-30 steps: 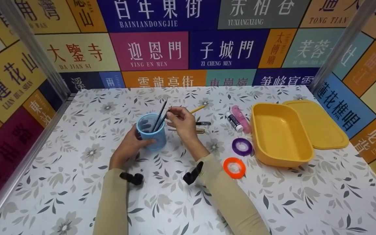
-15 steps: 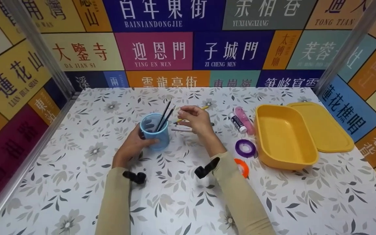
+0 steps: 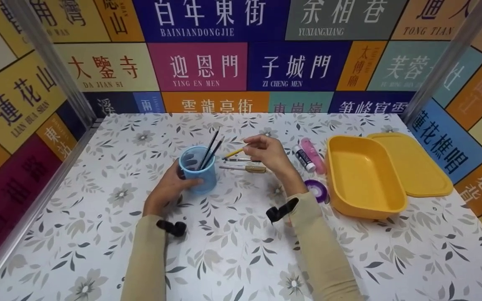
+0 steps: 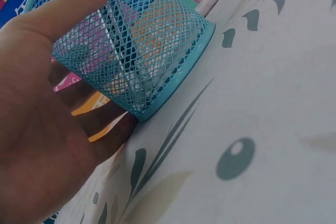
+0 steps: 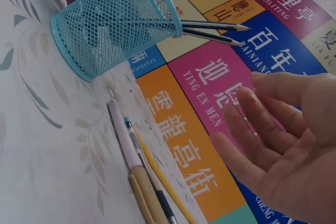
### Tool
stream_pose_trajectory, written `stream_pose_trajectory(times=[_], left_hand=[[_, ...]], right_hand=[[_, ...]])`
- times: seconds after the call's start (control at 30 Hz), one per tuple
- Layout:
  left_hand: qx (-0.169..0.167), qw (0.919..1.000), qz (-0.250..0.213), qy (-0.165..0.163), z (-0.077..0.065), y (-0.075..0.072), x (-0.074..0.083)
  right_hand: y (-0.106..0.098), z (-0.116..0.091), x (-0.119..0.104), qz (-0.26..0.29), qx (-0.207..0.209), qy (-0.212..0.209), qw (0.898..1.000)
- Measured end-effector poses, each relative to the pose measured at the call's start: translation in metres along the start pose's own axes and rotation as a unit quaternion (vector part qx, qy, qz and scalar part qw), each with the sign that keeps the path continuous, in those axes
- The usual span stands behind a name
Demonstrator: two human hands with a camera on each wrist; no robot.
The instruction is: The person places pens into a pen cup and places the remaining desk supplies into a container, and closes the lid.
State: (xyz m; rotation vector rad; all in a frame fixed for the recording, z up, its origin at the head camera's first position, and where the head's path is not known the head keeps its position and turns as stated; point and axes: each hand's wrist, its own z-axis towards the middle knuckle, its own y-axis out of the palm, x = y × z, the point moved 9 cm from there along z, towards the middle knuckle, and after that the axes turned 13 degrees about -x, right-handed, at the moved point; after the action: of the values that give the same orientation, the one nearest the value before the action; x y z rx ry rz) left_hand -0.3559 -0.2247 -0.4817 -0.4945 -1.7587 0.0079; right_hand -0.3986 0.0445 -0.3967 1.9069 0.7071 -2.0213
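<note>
My left hand (image 3: 169,184) grips a light blue mesh pen cup (image 3: 204,180), thumb across its near side and fingers behind it. The cup stands upright on the table. Two dark pencils (image 5: 212,31) lean in it, pointed ends up, beyond the rim. My right hand (image 3: 272,155) is to the right of the cup, its fingers loosely bent and holding nothing in the right wrist view. Below it lie a yellow pencil (image 3: 233,154), a slim clear pen (image 3: 237,159) and a pale marker with a gold cap (image 3: 255,169), side by side. The hand partly covers the pencil and the pen.
Further right are a glue stick (image 3: 303,158), a pink soft-looking item (image 3: 313,155) and a purple tape roll (image 3: 321,193), partly behind the right forearm. An open yellow box (image 3: 366,212) stands beyond them, its lid (image 3: 427,169) flat alongside. Printed panels (image 3: 203,67) wall in the table.
My right hand has let go of a dark pencil in the cup and moved right, over the yellow pencil. The right sleeve now covers the orange roll. My left hand stays on the cup.
</note>
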Motion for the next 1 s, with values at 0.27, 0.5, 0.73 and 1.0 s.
stream_pose_trajectory(times=[0.27,0.5,0.73,1.0], left_hand=[[0.007,0.9993,0.025,0.027,-0.006,-0.007,0.004],[0.0,0.9995,0.017,0.028,-0.007,-0.001,0.008],[0.005,0.9998,0.018,-0.001,-0.004,-0.001,0.0],[0.002,0.9997,0.023,0.012,-0.003,0.001,0.004]], right_hand=[[-0.007,0.004,0.01,-0.033,-0.009,-0.021,0.999],[-0.027,0.003,0.031,-0.091,0.019,0.025,0.995],[-0.03,0.001,0.046,-0.113,0.016,0.053,0.992],[-0.034,0.0,0.059,-0.127,0.008,0.079,0.989]])
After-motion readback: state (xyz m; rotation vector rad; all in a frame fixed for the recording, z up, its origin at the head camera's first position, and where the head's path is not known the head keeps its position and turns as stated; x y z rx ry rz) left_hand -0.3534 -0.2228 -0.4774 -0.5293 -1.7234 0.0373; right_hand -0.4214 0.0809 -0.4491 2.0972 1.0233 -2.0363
